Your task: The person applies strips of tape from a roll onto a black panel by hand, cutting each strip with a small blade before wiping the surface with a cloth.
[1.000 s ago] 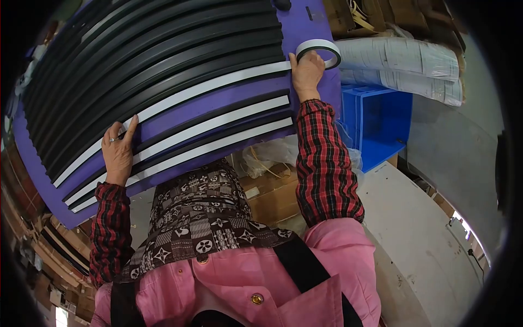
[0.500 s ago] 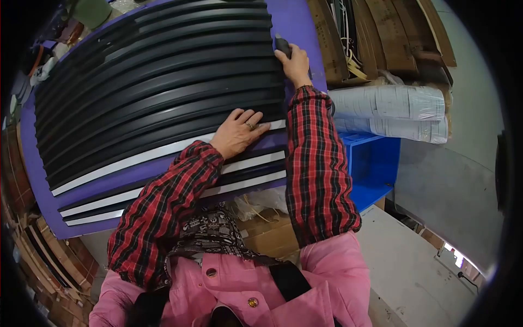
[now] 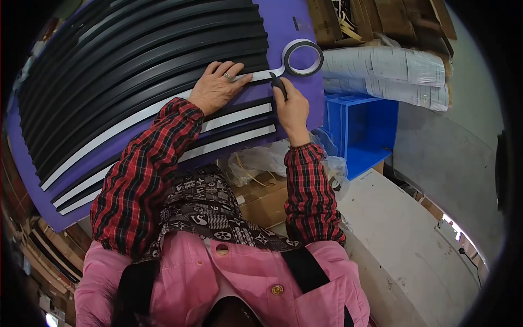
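Note:
My left hand [image 3: 215, 87] lies with fingers outstretched on a long black strip, over the white tape [image 3: 262, 75] along its near edge. From the strip's right end the tape runs on to a tape roll [image 3: 303, 71], which rests on the purple board. My right hand [image 3: 294, 111] is wrapped round a black-handled utility knife [image 3: 280, 88], its tip close to the tape between the strip's end and the roll. Many parallel black strips [image 3: 169, 60] lie beyond my left hand. Nearer my body are two separate strips with white tape [image 3: 239, 115] on them.
The purple board [image 3: 289, 22] lies under the strips. At the right stand a blue crate [image 3: 370, 136] and wrapped white rolls [image 3: 387, 65]. Cardboard [image 3: 376, 22] is stacked at the back. Clear plastic bags [image 3: 256, 161] and a cardboard box [image 3: 264, 207] sit below the board's near edge.
My right hand has come from the board's far right towards me with the knife, near the strip's end. The tape roll now shows. My left hand still presses on the taped strip.

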Available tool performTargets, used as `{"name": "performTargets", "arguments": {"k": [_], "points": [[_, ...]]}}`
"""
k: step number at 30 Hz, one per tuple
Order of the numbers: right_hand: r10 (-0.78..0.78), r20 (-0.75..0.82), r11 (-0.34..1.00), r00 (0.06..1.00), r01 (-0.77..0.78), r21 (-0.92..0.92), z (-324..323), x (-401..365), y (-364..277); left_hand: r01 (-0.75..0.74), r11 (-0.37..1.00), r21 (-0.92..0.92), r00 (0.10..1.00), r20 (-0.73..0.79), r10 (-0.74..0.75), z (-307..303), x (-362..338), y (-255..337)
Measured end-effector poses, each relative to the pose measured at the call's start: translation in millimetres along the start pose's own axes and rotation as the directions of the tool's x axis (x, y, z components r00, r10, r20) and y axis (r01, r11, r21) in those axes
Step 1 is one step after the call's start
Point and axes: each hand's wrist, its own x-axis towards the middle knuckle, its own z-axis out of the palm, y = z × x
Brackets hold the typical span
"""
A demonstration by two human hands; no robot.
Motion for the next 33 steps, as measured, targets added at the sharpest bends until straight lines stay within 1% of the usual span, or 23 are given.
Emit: {"name": "performTargets", "arguments": {"k": [2,4,6,7,8,10,11,12,13,14,16,17,20,21,23,25,26,27,28,30,31,32,33], "points": [[0.035,0.051,0.988,0.998,-0.027,-0.150,5,7,-4,0.013,1.000,0.024,0.999,0.044,-0.014,0,1,1],[0.062,0.060,0.984,0.996,-0.051,-0.173,4,11,-9,0.009,1.000,0.024,1.000,0.026,-0.010,1,1,0],[0.103,0.177,0.938,0.979,-0.036,-0.346,1,17,-16,0.005,0.999,0.033,1.000,0.022,-0.006,1,0,1],[0.125,0.226,0.926,0.966,-0.031,-0.377,0,16,-15,0.011,0.999,0.039,0.999,0.033,-0.012,0,0,3],[0.129,0.220,0.926,0.967,-0.038,-0.377,-5,13,-13,0.014,0.999,0.049,0.999,0.036,-0.016,-3,1,2],[0.174,0.426,0.887,0.888,0.047,-0.459,-18,17,-13,0.020,1.000,0.008,1.000,0.021,-0.020,-1,1,1],[0.148,0.427,0.896,0.892,0.061,-0.440,-27,20,-15,0.005,0.999,0.038,1.000,-0.005,-0.005,2,1,-1],[0.005,0.223,0.943,0.975,0.070,-0.324,-28,31,-16,0.001,1.000,0.017,1.000,-0.019,0.000,1,1,0],[-0.120,-0.010,0.973,0.993,0.115,-0.202,-27,48,-24,-0.001,1.000,0.003,0.999,-0.034,0.001,-1,1,0],[-0.171,-0.088,0.967,0.981,0.150,-0.207,-22,72,-34,-0.018,1.000,-0.021,0.996,-0.085,0.016,-3,2,0],[-0.150,-0.167,0.965,0.974,0.108,-0.238,7,127,-52,-0.011,0.999,-0.036,0.994,-0.107,0.007,-5,2,1],[-0.093,-0.088,0.978,0.992,0.074,-0.195,23,152,-55,-0.013,0.998,-0.062,0.992,-0.128,0.005,-5,2,1],[-0.193,-0.121,0.976,0.974,0.179,-0.121,87,192,-22,-0.010,0.999,-0.046,0.992,-0.125,0.004,-3,0,0],[-0.179,-0.143,0.984,0.973,0.181,-0.003,83,189,-24,-0.003,0.999,-0.035,0.994,-0.111,-0.001,-1,0,0],[-0.207,-0.257,0.978,0.944,0.208,-0.026,54,157,-22,-0.003,0.999,-0.035,0.995,-0.096,0.000,1,-2,0],[-0.059,-0.240,0.997,0.969,0.071,0.039,30,106,-9,-0.007,1.000,-0.024,0.998,-0.061,0.005,0,-2,-1],[-0.057,-0.222,0.998,0.973,0.064,0.027,20,94,-12,-0.007,1.000,-0.027,0.997,-0.078,0.005,1,-2,-1],[-0.137,-0.327,0.989,0.935,0.111,-0.097,10,86,-20,-0.009,1.000,-0.026,0.996,-0.093,0.007,3,-2,-1],[-0.218,-0.413,0.966,0.884,0.134,-0.223,2,76,-24,0.003,0.999,-0.051,0.999,-0.039,-0.005,-4,-1,0],[-0.169,-0.459,0.982,0.872,0.107,-0.158,-2,71,-18,0.017,1.000,-0.022,1.000,0.000,-0.017,-5,0,1],[-0.042,-0.435,0.999,0.899,0.033,-0.027,-4,67,-16,0.003,1.000,-0.005,0.999,-0.051,-0.003,-2,-1,0],[0.078,-0.392,0.994,0.917,-0.040,0.104,-3,65,-14,-0.001,1.000,-0.001,0.999,-0.049,0.000,0,0,-1],[0.083,-0.391,0.993,0.917,-0.044,0.108,1,61,-10,-0.006,1.000,0.013,0.999,-0.050,0.006,1,-1,-2]]}}
